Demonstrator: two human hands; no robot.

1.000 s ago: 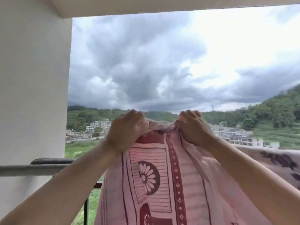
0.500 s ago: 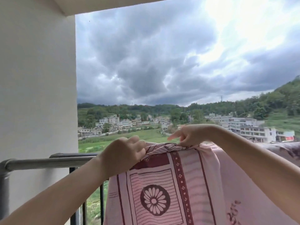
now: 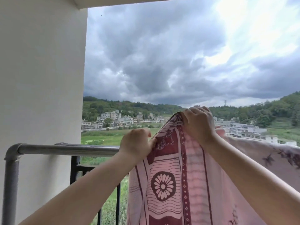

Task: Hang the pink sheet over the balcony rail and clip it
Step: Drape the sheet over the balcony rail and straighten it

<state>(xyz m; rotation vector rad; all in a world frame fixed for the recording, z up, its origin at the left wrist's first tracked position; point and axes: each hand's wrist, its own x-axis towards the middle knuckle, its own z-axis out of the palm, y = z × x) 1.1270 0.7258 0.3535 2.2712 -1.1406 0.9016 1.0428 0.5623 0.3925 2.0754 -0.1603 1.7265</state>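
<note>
The pink sheet [image 3: 191, 184], printed with dark red bands and a flower medallion, hangs in front of me at the balcony edge. My left hand [image 3: 136, 144] pinches its left edge at about rail height. My right hand [image 3: 198, 124] grips the top edge and holds it lifted above the rail. The grey metal rail [image 3: 68, 149] runs from the wall elbow at the left and disappears behind my left hand and the sheet. No clip is visible.
A white wall [image 3: 40, 78] stands at the left, where the rail's pipe turns down. Black balusters [image 3: 74, 169] sit below the rail. Another pale cloth with a dark leaf print [image 3: 279, 156] lies over the rail at the right. Beyond are fields, buildings and hills.
My right hand has risen and closed on the sheet's top edge, lifting it off the rail into a peak. My left hand has kept its pinch on the left edge. The view has shifted right.
</note>
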